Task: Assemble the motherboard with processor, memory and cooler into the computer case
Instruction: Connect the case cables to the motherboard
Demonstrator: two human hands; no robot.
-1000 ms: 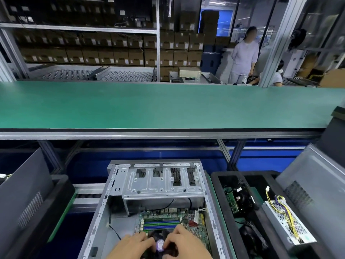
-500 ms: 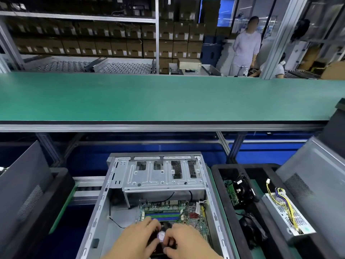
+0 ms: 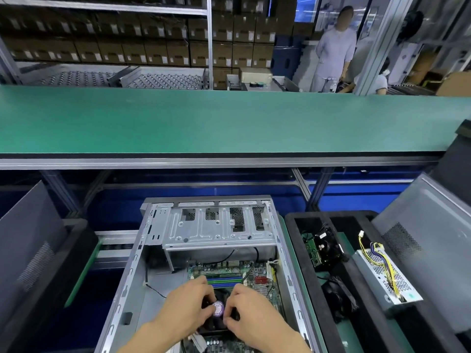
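**Both hands on the cooler, board lying inside the case**

From the head camera, looking down: the computer case (image 3: 158, 250) lies open on its side, its long axis running away from the person toward the green bench (image 3: 229, 118). The motherboard (image 3: 229, 270) sits flat on the case floor, with the memory sticks (image 3: 224, 281) lying crosswise just beyond the hands. The cooler (image 3: 219, 319) sits on the board directly under and between the hands — no reach is needed, both are equally near.

The left hand (image 3: 183, 309) has its fingers curled over the cooler's left edge, the right hand (image 3: 252, 314) curled over the right edge; fingertips of each nearly meet at the round purple sticker (image 3: 218, 308) on the fan hub. Whether they pinch the fan frame or only press on it, I cannot tell.

My guess is the board is being settled into place by the cooler, so the move turns on sliding along the case floor.

To the right, well apart, a black tray (image 3: 290, 225) holds a power supply (image 3: 387, 276) with yellow wires.
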